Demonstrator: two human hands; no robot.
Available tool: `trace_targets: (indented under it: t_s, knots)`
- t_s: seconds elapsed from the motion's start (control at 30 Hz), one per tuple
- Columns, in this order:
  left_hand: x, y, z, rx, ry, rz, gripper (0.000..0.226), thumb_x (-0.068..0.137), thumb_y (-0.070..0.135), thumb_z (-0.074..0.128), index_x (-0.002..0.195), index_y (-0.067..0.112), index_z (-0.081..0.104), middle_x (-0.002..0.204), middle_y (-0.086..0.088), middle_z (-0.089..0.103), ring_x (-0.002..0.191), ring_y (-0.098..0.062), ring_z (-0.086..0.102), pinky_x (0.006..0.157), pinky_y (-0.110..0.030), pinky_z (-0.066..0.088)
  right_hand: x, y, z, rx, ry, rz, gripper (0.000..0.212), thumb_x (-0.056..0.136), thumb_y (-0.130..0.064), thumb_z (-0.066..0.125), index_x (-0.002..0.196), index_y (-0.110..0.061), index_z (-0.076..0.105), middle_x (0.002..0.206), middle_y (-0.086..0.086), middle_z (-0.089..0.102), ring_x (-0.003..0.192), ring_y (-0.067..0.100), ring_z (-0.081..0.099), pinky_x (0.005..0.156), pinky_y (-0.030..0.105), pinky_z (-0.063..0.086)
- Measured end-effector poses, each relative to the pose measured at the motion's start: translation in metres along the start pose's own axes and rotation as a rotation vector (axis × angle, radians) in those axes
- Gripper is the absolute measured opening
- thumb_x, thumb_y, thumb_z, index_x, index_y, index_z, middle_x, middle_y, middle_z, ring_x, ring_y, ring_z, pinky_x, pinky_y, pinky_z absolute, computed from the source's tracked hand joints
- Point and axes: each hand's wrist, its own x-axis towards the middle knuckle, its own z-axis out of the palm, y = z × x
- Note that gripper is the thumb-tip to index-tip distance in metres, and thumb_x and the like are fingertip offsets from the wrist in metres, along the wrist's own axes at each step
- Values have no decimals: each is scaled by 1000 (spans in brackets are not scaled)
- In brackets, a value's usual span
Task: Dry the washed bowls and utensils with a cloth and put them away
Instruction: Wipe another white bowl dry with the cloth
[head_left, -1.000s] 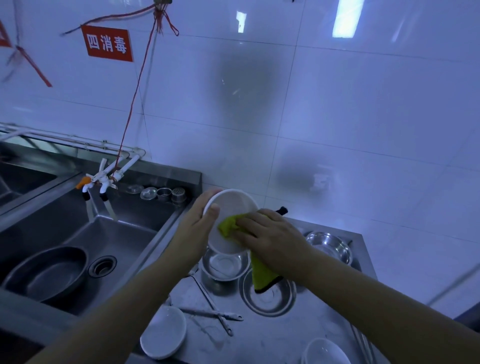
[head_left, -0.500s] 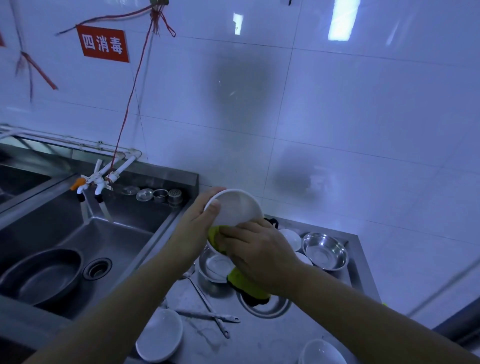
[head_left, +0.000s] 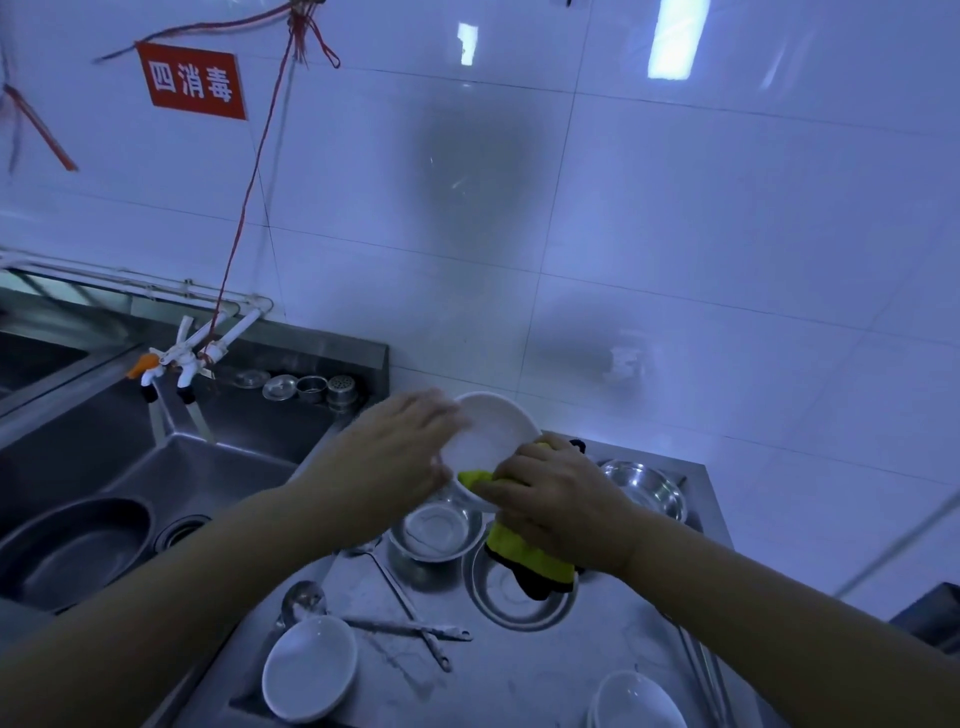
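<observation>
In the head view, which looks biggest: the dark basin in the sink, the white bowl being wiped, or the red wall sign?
1. Dark basin, largest.
2. White bowl and red wall sign look about alike; the sign hangs farther away, so I won't rank them.

Three white bowls (head_left: 491, 441) (head_left: 310, 667) (head_left: 636, 701), three steel bowls (head_left: 436, 530) (head_left: 519, 597) (head_left: 644, 488), two ladles (head_left: 405, 626) (head_left: 410, 603), one cloth (head_left: 524, 558), my two hands (head_left: 395, 462) (head_left: 561, 499).

White bowl (head_left: 491, 434); yellow-green cloth (head_left: 524, 553) with black edging; silver steel bowls (head_left: 435, 530); red sign (head_left: 192, 82) with white characters.
</observation>
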Motion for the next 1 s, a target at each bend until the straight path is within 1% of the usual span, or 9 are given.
trace_targets:
  t_s: [0.07,0.17,0.27,0.37,0.5,0.57,0.73,0.83,1.0]
  knots:
    - [-4,2,0,136,-5,253,36,71,37,67,106,27,64,108,9,67,111,-14,59,104,-38,37,-2,0,-3,48,-13,13,27,77,-21,76,102,-13,71,84,5,69,73,22,65,72,38,54]
    - [-3,3,-1,132,-105,320,27,60,31,77,85,30,68,87,13,70,92,-6,65,106,-35,28,-5,2,-3,99,-8,20,32,78,-23,78,107,-14,70,92,5,69,81,23,65,74,38,53]
    - [-14,-1,3,-133,-192,102,7,81,28,63,86,31,63,86,13,64,84,-5,60,88,-22,49,-12,7,-5,190,137,143,34,87,-30,65,117,-15,64,106,6,68,93,21,62,81,37,48]
    - [-25,0,10,-734,-174,-340,15,91,18,55,77,24,58,71,12,55,62,-1,50,60,-20,42,-14,12,-7,264,369,372,42,87,-35,61,120,-10,60,111,5,65,101,18,56,83,42,45]
    - [-16,22,13,-1382,-43,-579,10,90,7,54,88,7,64,74,4,66,70,-7,60,63,-18,48,5,-3,-3,288,424,450,67,92,-55,41,127,1,55,124,14,59,110,23,51,93,41,43]
    - [-8,32,16,-1585,37,-648,21,85,12,55,99,-1,62,89,-14,69,82,-22,64,76,-32,52,16,-12,0,278,468,460,64,94,-54,37,129,-2,54,135,13,53,114,27,49,97,43,42]
    - [8,40,12,-1811,165,-680,28,78,14,58,102,2,67,97,-21,67,86,-29,62,81,-38,51,24,-34,10,66,566,374,31,95,-29,54,121,-17,65,134,2,55,120,22,48,88,48,43]
    - [10,43,10,-1839,166,-662,33,81,10,56,111,-2,63,109,-29,63,95,-33,61,91,-46,47,26,-28,5,110,553,407,29,93,-28,54,117,-21,67,133,1,55,116,24,48,87,49,42]
    - [14,39,8,-1853,214,-669,32,79,9,54,107,-4,61,99,-24,65,85,-30,62,83,-41,50,43,-18,-10,326,470,606,33,91,-33,45,115,-31,68,134,-5,53,117,25,42,94,49,38]
